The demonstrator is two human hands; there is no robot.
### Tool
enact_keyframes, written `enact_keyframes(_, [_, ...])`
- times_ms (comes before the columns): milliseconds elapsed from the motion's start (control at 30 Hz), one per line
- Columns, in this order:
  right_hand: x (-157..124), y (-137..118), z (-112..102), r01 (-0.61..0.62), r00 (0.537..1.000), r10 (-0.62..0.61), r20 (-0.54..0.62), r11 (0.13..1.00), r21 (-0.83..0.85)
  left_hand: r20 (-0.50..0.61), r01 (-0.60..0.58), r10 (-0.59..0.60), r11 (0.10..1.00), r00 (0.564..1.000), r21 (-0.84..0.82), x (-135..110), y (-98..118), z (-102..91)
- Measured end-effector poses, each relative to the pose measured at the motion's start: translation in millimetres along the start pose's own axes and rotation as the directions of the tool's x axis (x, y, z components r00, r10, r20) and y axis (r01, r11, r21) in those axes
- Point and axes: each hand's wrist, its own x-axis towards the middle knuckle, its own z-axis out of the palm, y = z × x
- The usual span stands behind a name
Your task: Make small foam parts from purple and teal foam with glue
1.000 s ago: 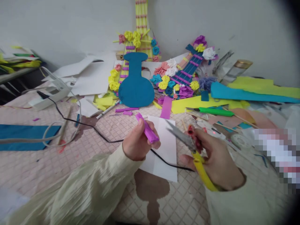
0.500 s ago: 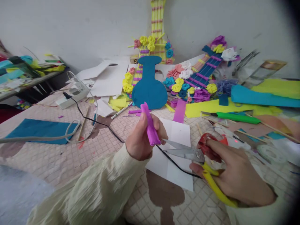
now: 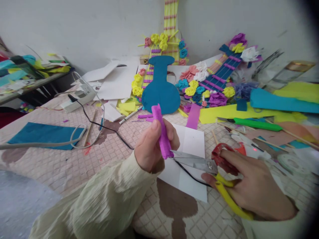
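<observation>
My left hand (image 3: 152,146) is closed around a rolled strip of purple crepe paper (image 3: 161,132), held nearly upright above the table. My right hand (image 3: 251,186) grips scissors (image 3: 199,162) with red and yellow handles. The blades are slightly apart and their tips touch the lower end of the purple roll. Under both hands lies a white folded sheet (image 3: 189,159) with a black cable (image 3: 104,127) running across it.
A blue paper guitar shape (image 3: 160,91) and two decorated paper guitars with paper flowers (image 3: 199,84) lean at the back wall. Yellow and blue crepe sheets (image 3: 279,99), a green-handled tool (image 3: 254,124), sticks, a power strip (image 3: 77,99) and a blue sheet (image 3: 40,132) clutter the quilted surface.
The purple roll has turned from tilted to nearly upright. The scissors have swung left, and their blades now meet the roll's lower end. The camera view has shifted left.
</observation>
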Motion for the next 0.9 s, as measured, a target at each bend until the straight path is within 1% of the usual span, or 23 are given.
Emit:
enact_keyframes(267, [1.2,-1.3,-1.1,0.048,0.998,-0.048,-0.041,0.999,-0.003,-0.022,0.090,-0.090,0.996,0.996,0.003,3.6,2.5,4.2])
enact_keyframes(500, [-0.4,0.2,-0.4,0.051,0.997,-0.053,-0.054,0.998,-0.036,0.014,0.082,-0.081,0.996,0.997,-0.029,2.9,1.8,1.9])
enact_keyframes(667, [-0.1,0.5,-0.4,0.051,0.997,-0.053,-0.049,0.998,-0.041,-0.006,0.091,-0.091,0.996,0.996,-0.023,3.1,1.7,1.6])
enact_keyframes(800, [0.3,0.3,-1.5,0.060,0.997,-0.062,-0.051,0.997,-0.042,0.012,0.091,-0.091,0.995,0.996,-0.040,3.1,2.1,2.3])
enact_keyframes(900, [0.8,0.3,-1.4,0.072,0.995,-0.074,-0.074,0.997,-0.040,0.000,0.111,-0.111,0.993,0.994,-0.031,3.6,2.3,3.3])
